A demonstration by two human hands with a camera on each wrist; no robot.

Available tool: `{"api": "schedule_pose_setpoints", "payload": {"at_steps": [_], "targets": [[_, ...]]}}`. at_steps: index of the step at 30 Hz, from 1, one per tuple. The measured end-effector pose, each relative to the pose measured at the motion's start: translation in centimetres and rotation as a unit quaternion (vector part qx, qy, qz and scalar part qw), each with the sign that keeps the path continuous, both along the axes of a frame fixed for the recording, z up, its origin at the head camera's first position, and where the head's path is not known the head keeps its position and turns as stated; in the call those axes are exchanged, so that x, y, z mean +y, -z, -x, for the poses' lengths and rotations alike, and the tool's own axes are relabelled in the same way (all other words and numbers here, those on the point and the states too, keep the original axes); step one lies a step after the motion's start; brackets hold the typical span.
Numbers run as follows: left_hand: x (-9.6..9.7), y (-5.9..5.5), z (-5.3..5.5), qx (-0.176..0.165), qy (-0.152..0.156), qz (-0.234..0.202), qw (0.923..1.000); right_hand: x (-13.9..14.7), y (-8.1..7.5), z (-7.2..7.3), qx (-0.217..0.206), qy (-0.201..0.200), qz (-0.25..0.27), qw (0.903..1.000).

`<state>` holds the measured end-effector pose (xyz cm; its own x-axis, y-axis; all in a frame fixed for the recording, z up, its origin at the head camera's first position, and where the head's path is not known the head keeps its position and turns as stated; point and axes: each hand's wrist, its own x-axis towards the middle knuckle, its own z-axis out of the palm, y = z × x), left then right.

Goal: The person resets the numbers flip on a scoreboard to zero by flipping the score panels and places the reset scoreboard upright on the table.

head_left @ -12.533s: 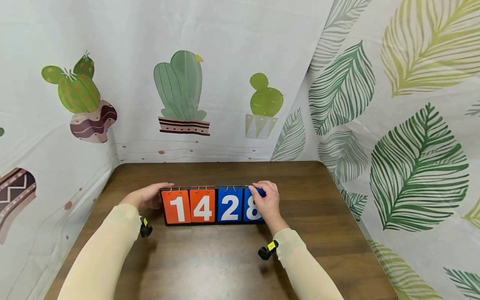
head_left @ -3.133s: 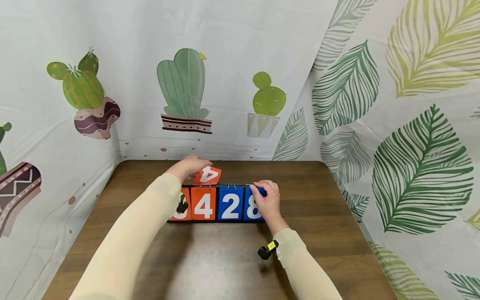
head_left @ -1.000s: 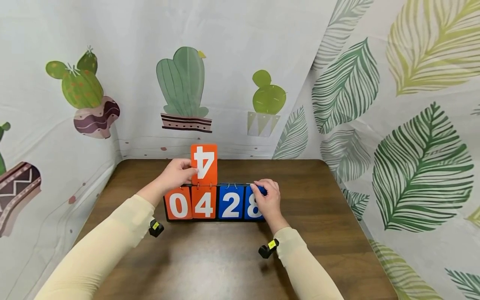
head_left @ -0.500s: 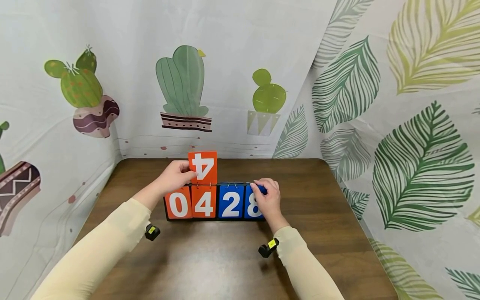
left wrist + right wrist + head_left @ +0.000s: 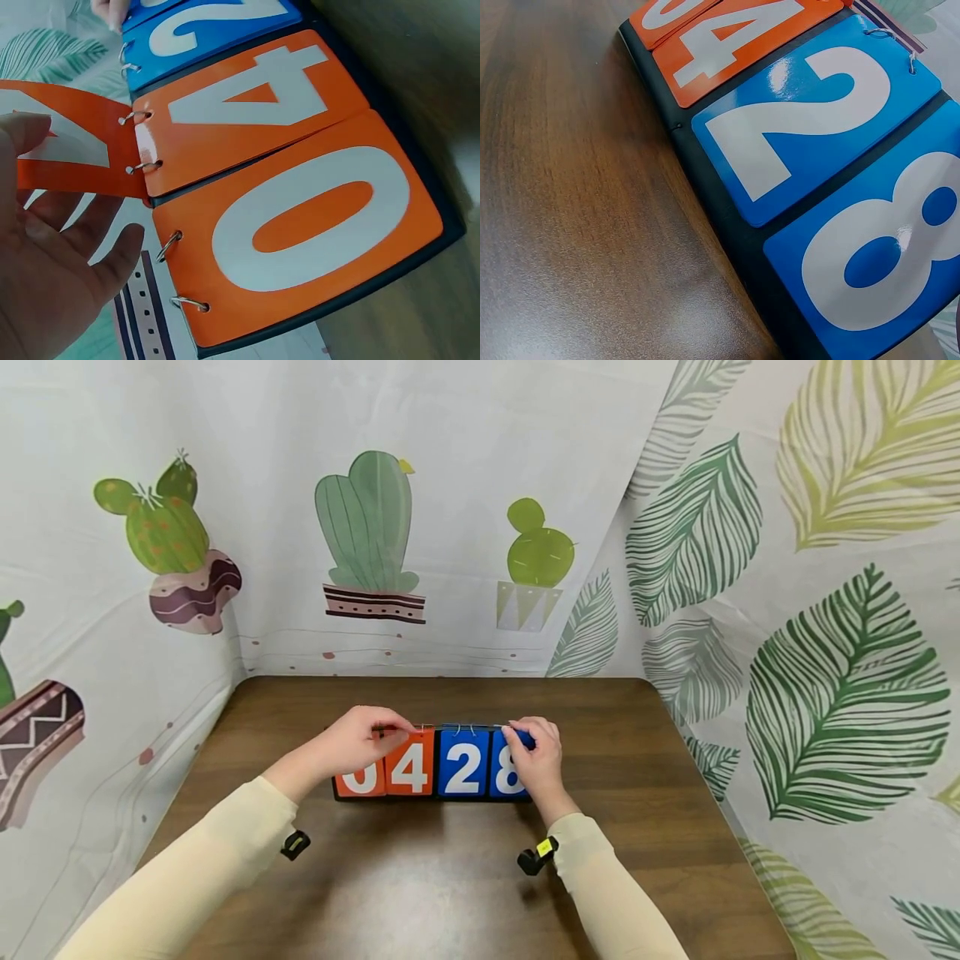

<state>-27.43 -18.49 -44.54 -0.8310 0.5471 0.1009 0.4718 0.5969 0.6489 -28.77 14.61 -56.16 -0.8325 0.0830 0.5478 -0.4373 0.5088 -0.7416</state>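
Note:
A flip scoreboard with a black backing stands tilted on the table, showing 0428. Its orange 0 card and orange 4 card are at the left, the blue 2 card and blue 8 card at the right. My left hand is at the top edge, covering part of the 0. The left wrist view shows it pinching another orange card, still ringed on and turned over the top. My right hand grips the top right corner, hiding part of the 8.
The brown wooden table extends in front of and around the scoreboard. Behind it hangs a white cloth printed with cacti, and a leaf-patterned cloth covers the right side. Black wrist cameras sit on both sleeves.
The leftmost digit went from 1 to 0. My left hand then raised an orange 4 card above the board and has since brought it down behind the top edge. My right hand stays put.

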Motion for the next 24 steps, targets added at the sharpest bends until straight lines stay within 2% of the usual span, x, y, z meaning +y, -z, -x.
{"api": "schedule_pose_setpoints", "payload": {"at_steps": [7,9,12,16,19,24], "targets": [[0.1,0.9,-2.3,0.073,0.001,0.061,0.9955,0.0,0.0,0.0,0.002,-0.002,-0.002,1.0000],[0.2,1.3,-3.0,0.104,0.011,0.070,0.9921,0.0,0.0,0.1,0.004,-0.005,0.000,1.0000],[0.3,2.2,-4.1,0.147,0.026,0.080,0.9856,0.1,-0.1,0.1,0.002,-0.007,0.001,1.0000],[0.5,3.6,-5.4,0.180,0.023,0.091,0.9792,0.1,-0.1,0.1,0.003,-0.004,-0.003,1.0000],[0.6,4.6,-6.0,0.200,0.020,0.104,0.9740,0.1,-0.1,0.1,0.003,-0.001,-0.003,1.0000],[0.3,6.6,-6.3,0.248,0.033,0.132,0.9592,0.1,-0.1,0.0,-0.004,-0.004,0.000,1.0000]]}}
